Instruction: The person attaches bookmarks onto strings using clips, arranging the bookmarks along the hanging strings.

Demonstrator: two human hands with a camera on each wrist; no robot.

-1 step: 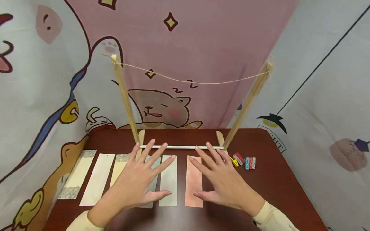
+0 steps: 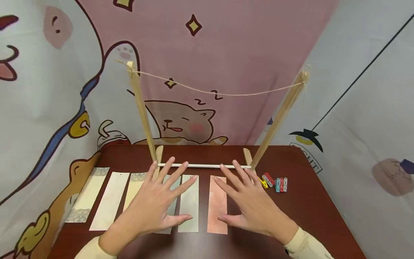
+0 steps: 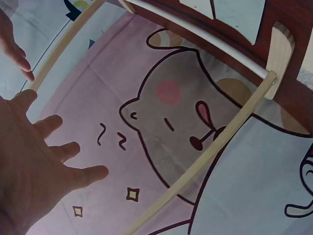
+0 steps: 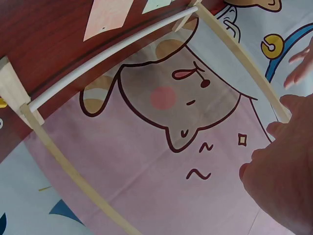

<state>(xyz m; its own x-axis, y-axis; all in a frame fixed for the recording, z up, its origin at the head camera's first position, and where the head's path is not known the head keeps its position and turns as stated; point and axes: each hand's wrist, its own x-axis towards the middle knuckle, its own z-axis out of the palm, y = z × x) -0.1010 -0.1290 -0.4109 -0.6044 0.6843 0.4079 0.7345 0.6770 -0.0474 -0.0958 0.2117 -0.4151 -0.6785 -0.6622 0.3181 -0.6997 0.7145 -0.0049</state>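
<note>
My left hand (image 2: 155,199), fingers spread wide, is held over the left group of paper strips and grips nothing. It partly covers a grey-green strip (image 2: 174,207) and a cream strip with a lace-patterned end (image 2: 137,177). A pale green strip (image 2: 189,212) lies beside its thumb. On the right, my other hand (image 2: 250,201) is likewise spread, its thumb and index fingertips overlapping a pink strip (image 2: 216,205) in the head view. Farther left lie a white strip (image 2: 109,203) and another lace-ended cream strip (image 2: 87,196).
Behind the hands stands a wooden frame: a left post (image 2: 143,115), a right post (image 2: 279,117), a white rod (image 2: 203,166) low between them and a sagging string (image 2: 226,94) across the top. Small coloured clothespins (image 2: 281,184) lie at the right on the brown table (image 2: 317,216).
</note>
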